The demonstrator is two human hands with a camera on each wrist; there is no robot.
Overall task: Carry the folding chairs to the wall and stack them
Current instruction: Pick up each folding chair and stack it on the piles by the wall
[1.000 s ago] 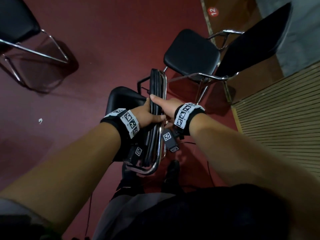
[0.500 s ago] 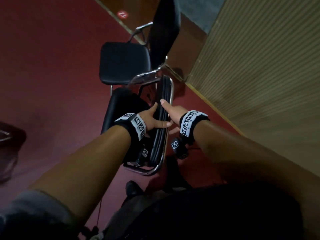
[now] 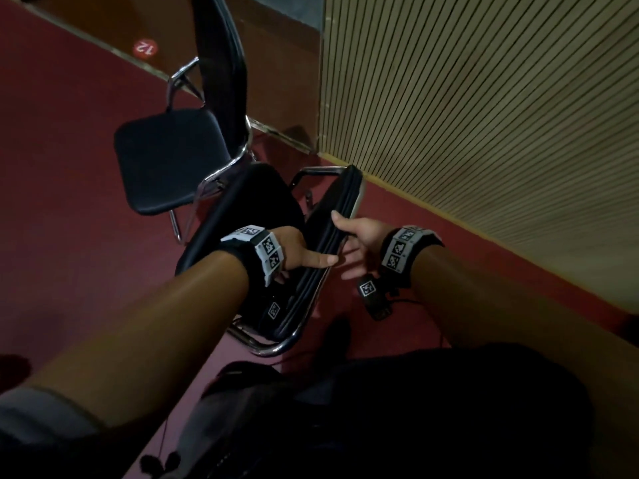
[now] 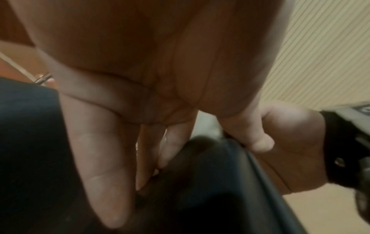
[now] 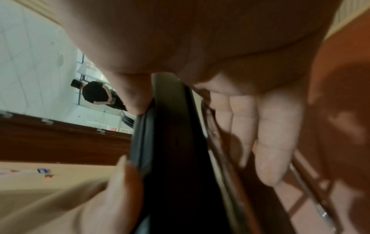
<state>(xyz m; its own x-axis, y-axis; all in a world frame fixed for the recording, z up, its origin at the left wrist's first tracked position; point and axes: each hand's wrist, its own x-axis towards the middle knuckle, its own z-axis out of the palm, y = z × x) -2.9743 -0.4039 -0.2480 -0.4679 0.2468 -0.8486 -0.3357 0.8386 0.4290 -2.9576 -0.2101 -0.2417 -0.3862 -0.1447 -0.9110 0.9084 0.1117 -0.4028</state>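
I hold a folded chair [image 3: 321, 229] with a black pad and chrome frame, tilted above the red floor. My left hand [image 3: 304, 254] grips its padded top edge from the left, thumb laid over the top. In the left wrist view its fingers [image 4: 104, 158] reach down between the black pads [image 4: 210, 182]. My right hand [image 3: 345, 236] pinches the same edge from the right, thumb on top. The right wrist view shows its fingers [image 5: 270, 142] lying along the chrome tube beside the pad [image 5: 172, 142]. An unfolded black chair [image 3: 166, 160] stands just beyond, to the left.
A beige slatted wall [image 3: 484, 133] runs along the right, with a strip of red floor [image 3: 432, 223] at its foot. A round "12" marker [image 3: 145, 47] lies on the floor behind the standing chair. A person [image 5: 98, 93] stands far off in the right wrist view.
The view has swung right toward the slatted wall, which now fills the right side. The folded chair has come closer to the wall and tilted, both hands still on it.
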